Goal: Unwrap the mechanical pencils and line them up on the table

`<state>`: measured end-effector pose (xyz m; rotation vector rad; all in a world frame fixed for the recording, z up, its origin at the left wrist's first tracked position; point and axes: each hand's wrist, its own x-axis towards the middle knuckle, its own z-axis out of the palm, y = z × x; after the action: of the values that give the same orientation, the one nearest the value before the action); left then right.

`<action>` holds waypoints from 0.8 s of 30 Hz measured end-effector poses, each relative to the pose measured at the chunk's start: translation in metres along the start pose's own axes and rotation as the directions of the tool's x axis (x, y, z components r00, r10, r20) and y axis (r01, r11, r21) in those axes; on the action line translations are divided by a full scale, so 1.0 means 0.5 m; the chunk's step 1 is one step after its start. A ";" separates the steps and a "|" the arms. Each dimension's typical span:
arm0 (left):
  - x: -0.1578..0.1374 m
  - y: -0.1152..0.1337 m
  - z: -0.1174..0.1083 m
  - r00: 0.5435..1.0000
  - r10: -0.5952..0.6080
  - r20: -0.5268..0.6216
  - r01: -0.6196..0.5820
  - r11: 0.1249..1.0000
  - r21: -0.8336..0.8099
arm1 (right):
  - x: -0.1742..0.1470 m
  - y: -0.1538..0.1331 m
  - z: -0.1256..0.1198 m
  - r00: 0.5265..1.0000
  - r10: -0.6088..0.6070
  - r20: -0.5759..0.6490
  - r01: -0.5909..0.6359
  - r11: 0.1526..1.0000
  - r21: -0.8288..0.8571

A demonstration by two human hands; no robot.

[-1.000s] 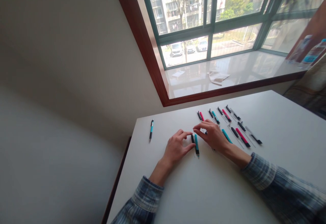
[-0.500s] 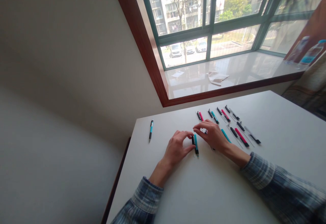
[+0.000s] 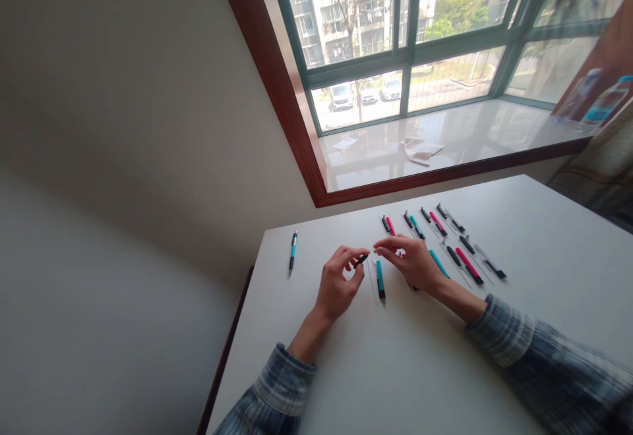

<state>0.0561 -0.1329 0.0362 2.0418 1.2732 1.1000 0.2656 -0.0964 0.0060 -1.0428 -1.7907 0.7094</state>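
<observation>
My left hand [image 3: 339,283] is closed, thumb and fingers pinching a short black pen part [image 3: 361,261] just above the table. Facing it, my right hand [image 3: 409,260] has its fingertips pressed together on a tiny piece too small to name. Between and below the hands lies a teal pen barrel [image 3: 380,279] with a black end. A thin clear refill [image 3: 374,287] rests along its left side. Under and beside my right hand are more pen parts, partly hidden; a teal barrel [image 3: 438,263] shows past the wrist.
An assembled teal and black pen [image 3: 293,252] lies by the table's left edge. Several sets of pen parts, including a pink barrel [image 3: 469,265], stand in rows at the right and back. Behind the white table [image 3: 420,362] are a window ledge with a cloth [image 3: 420,151] and bottles [image 3: 606,104].
My left hand has lifted the black part from beside the teal barrel and tilted it toward my right hand. My right hand has shifted only slightly.
</observation>
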 end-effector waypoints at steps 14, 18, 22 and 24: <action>0.000 -0.006 -0.002 0.999 -0.018 -0.029 0.020 0.997 0.073 | 0.000 0.001 0.008 0.997 0.060 0.047 -0.068 0.979 0.191; 0.001 -0.005 -0.001 1.000 -0.012 -0.019 0.013 0.997 0.070 | -0.001 0.000 0.008 0.996 0.047 0.070 -0.059 0.981 0.183; 0.001 -0.006 -0.001 1.000 -0.006 -0.012 0.007 0.998 0.067 | -0.001 -0.001 0.008 0.996 0.033 0.078 -0.046 0.984 0.175; 0.001 -0.006 -0.001 1.000 -0.002 -0.011 0.003 0.998 0.065 | -0.001 -0.001 0.008 0.996 0.035 0.079 -0.049 0.984 0.170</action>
<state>0.0543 -0.1314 0.0346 2.0835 1.3321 1.0830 0.2620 -0.0972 0.0047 -0.9510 -1.7413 0.9241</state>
